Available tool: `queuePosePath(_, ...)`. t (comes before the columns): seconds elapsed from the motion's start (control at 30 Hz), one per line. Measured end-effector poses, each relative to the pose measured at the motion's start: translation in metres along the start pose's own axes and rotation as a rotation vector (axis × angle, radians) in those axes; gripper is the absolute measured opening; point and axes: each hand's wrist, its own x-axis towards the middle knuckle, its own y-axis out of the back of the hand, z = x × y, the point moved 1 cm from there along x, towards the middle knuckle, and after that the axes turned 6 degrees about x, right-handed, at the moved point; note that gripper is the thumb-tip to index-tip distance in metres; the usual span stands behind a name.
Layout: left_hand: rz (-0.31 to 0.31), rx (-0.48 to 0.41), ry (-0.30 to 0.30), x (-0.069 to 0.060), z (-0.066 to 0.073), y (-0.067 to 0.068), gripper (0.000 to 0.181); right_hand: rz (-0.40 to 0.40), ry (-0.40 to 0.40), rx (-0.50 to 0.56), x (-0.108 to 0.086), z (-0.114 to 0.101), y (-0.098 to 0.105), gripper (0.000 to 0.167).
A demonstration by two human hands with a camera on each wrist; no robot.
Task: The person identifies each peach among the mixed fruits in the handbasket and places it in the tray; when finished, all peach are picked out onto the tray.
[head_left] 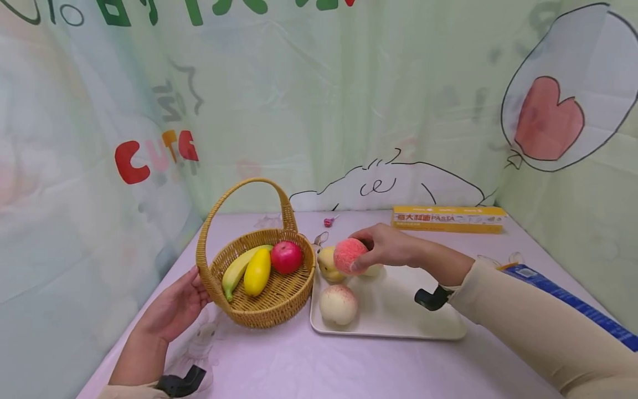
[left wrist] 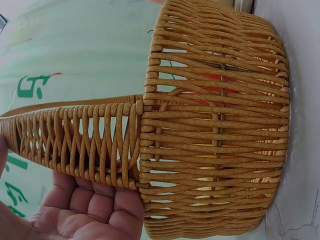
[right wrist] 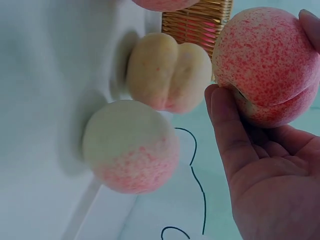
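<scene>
My right hand (head_left: 386,246) holds a reddish peach (head_left: 350,256) above the tray, thumb and fingers round it, as the right wrist view also shows. Below it on the cream tray (head_left: 413,310) lie a pale peach (head_left: 339,305), a yellowish peach (head_left: 328,264) and another pale peach (right wrist: 131,146), mostly covered by my hand in the head view. To the left stands a wicker basket (head_left: 266,318), holding a banana (head_left: 239,271), a yellow oval fruit (head_left: 257,272) and a red fruit (head_left: 286,257). My left hand (head_left: 176,305) grips the base of the basket's handle (left wrist: 75,142).
A yellow pasta box (head_left: 448,219) lies at the back right, and a small wrapped lollipop (head_left: 328,222) at the back middle. A blue package (head_left: 568,302) lies at the right, partly under my right sleeve. Printed curtains (head_left: 319,111) surround the table.
</scene>
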Motion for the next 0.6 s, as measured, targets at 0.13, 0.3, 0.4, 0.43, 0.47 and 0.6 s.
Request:
queuePosePath(0.13,-0.009,-0.019,0.001,0.000,0.000,-0.001,0.050,0.021,-0.016,0.011,-0.010,0.011,-0.002,0.050)
queuePosePath(0.3,-0.016,-0.026,-0.009,-0.001,0.001,-0.003,0.050,0.036,-0.048,0.005,-0.020,0.025,-0.005,0.055)
queuePosePath(0.4,-0.019,-0.024,-0.014,-0.001,0.001,-0.003,0.051,0.049,-0.062,0.012,-0.026,0.032,-0.008,0.057)
queuePosePath(0.43,-0.022,-0.023,-0.015,-0.001,0.001,-0.003,0.051,0.054,-0.062,0.006,-0.028,0.034,-0.010,0.056)
queuePosePath(0.47,-0.023,-0.022,-0.016,0.000,0.001,-0.003,0.051,0.060,-0.063,-0.002,-0.029,0.036,-0.012,0.055)
queuePosePath(0.6,-0.025,-0.026,-0.016,-0.001,0.001,-0.003,0.051,0.083,-0.064,-0.061,-0.036,0.045,-0.020,0.051)
